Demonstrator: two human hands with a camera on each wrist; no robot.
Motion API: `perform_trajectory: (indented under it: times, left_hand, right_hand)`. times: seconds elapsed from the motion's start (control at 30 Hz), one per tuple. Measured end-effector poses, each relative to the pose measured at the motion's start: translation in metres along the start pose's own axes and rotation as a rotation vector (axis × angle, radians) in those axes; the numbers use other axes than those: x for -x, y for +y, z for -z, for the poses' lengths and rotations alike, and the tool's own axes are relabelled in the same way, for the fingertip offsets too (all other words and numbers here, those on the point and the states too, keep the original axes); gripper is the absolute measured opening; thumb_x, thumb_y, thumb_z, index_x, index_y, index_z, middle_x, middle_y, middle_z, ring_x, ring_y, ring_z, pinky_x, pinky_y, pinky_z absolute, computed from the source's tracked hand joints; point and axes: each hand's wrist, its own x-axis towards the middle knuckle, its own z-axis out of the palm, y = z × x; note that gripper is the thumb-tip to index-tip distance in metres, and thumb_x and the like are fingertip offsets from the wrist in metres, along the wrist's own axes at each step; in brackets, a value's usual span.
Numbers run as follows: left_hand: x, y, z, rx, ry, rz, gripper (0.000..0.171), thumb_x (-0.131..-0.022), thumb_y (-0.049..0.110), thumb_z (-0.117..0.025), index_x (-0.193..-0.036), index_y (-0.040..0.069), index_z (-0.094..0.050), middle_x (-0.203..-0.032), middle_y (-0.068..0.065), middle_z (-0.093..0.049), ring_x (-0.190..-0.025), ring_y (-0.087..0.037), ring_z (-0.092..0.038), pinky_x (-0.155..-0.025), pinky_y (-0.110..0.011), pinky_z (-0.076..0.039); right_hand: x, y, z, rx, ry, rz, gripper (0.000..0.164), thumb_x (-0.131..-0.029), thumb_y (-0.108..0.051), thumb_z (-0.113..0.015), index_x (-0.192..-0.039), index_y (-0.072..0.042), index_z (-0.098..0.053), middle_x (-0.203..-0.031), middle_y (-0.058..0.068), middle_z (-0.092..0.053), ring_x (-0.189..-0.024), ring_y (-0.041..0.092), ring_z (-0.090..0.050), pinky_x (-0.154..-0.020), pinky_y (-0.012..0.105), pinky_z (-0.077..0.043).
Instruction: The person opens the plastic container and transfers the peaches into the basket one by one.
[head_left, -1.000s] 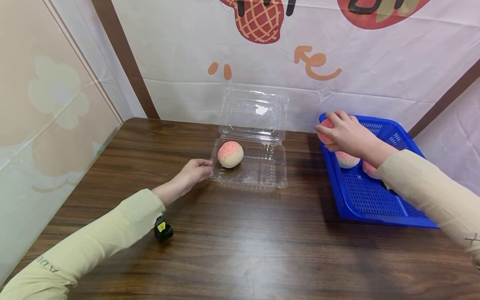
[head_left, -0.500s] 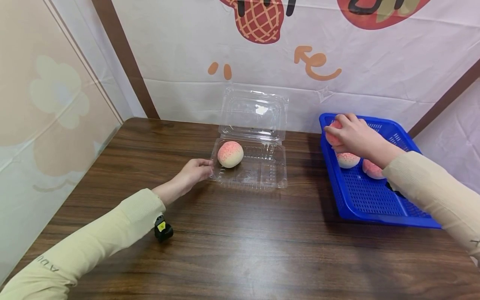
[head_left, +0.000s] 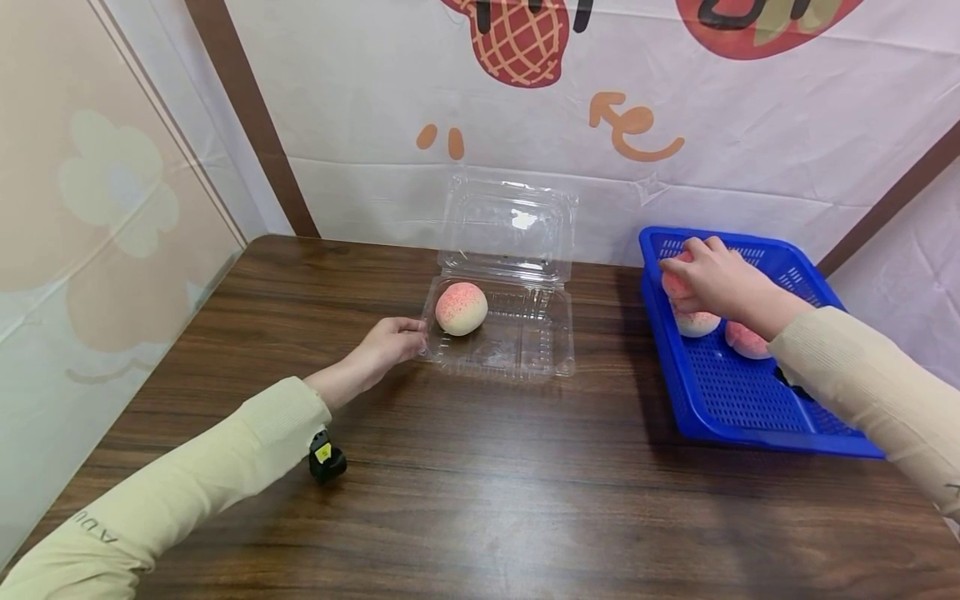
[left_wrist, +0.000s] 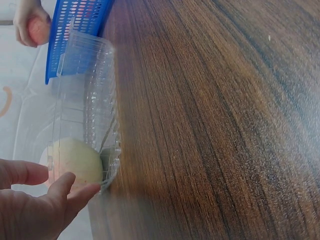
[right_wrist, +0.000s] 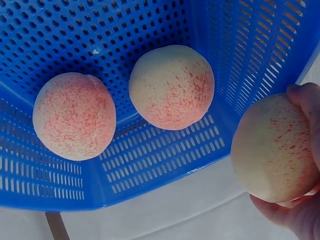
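Note:
My left hand (head_left: 390, 346) pinches the left rim of a clear plastic clamshell box (head_left: 525, 333), whose lid stands up at the back. One pink-and-cream peach (head_left: 461, 309) sits in the left part of that box. At the far left corner of the blue basket (head_left: 678, 392), my right hand (head_left: 712, 275) holds another peach (right_wrist: 275, 147), with the thumb and fingers round it. Below that hand, two more peaches lie in the basket: a paler one (right_wrist: 172, 87) and a pinker one (right_wrist: 75, 116). My hand partly hides the held peach in the head view.
The basket stands on the right of the brown wooden table (head_left: 480, 483). A printed white cloth (head_left: 360, 100) hangs behind the table. A small black device (head_left: 327, 460) is worn at my left cuff.
My right hand has moved right and slightly nearer with its peach, from the basket's left rim to over its far left corner. The left hand and the box stay in place.

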Motion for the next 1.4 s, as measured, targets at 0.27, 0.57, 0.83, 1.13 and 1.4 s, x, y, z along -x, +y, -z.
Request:
perform_trajectory:
  times: [0.27, 0.57, 0.83, 1.13, 1.4]
  left_hand:
    - [0.000, 0.000, 0.001, 0.002, -0.012, 0.004, 0.045, -0.090, -0.001, -0.039, -0.131, -0.018, -0.030, -0.134, -0.030, -0.038, -0.122, -0.032, -0.039, -0.101, -0.036, -0.036]
    - [0.001, 0.001, 0.001, 0.015, -0.014, 0.013, 0.045, -0.091, -0.001, -0.039, -0.132, -0.017, -0.029, -0.134, -0.030, -0.037, -0.124, -0.033, -0.037, -0.102, -0.036, -0.035]
    - [0.001, 0.001, 0.002, 0.021, -0.020, 0.016, 0.045, -0.091, -0.001, -0.038, -0.133, -0.017, -0.028, -0.135, -0.030, -0.036, -0.125, -0.034, -0.036, -0.103, -0.036, -0.034]
    - [0.002, 0.001, 0.002, 0.012, -0.017, 0.017, 0.045, -0.091, -0.001, -0.039, -0.132, -0.017, -0.029, -0.135, -0.029, -0.036, -0.124, -0.032, -0.038, -0.102, -0.037, -0.035]
    - [0.001, 0.001, 0.001, 0.012, -0.010, 0.017, 0.045, -0.091, -0.001, -0.039, -0.132, -0.017, -0.029, -0.134, -0.030, -0.037, -0.124, -0.033, -0.038, -0.102, -0.036, -0.036]
  right_hand:
    - [0.001, 0.002, -0.002, -0.006, -0.011, -0.005, 0.048, -0.071, -0.020, -0.078, -0.113, -0.006, -0.059, -0.101, 0.027, -0.052, -0.086, 0.045, -0.049, -0.068, 0.058, -0.048]
    - [0.004, 0.002, -0.006, -0.028, -0.050, -0.025, 0.046, -0.072, -0.017, -0.075, -0.113, -0.004, -0.059, -0.097, 0.025, -0.052, -0.082, 0.042, -0.048, -0.069, 0.056, -0.047]
    - [0.007, 0.004, -0.009, -0.046, -0.122, -0.042, 0.044, -0.074, -0.014, -0.073, -0.114, -0.003, -0.059, -0.096, 0.025, -0.054, -0.083, 0.041, -0.049, -0.076, 0.055, -0.045]
    - [0.010, 0.006, -0.015, -0.059, -0.156, -0.051, 0.043, -0.073, -0.017, -0.071, -0.112, -0.003, -0.059, -0.091, 0.024, -0.055, -0.080, 0.039, -0.051, -0.073, 0.053, -0.046]
    - [0.012, 0.009, -0.023, -0.068, -0.127, -0.008, 0.045, -0.069, -0.024, -0.070, -0.108, -0.003, -0.061, -0.082, 0.020, -0.057, -0.075, 0.035, -0.053, -0.068, 0.051, -0.047]
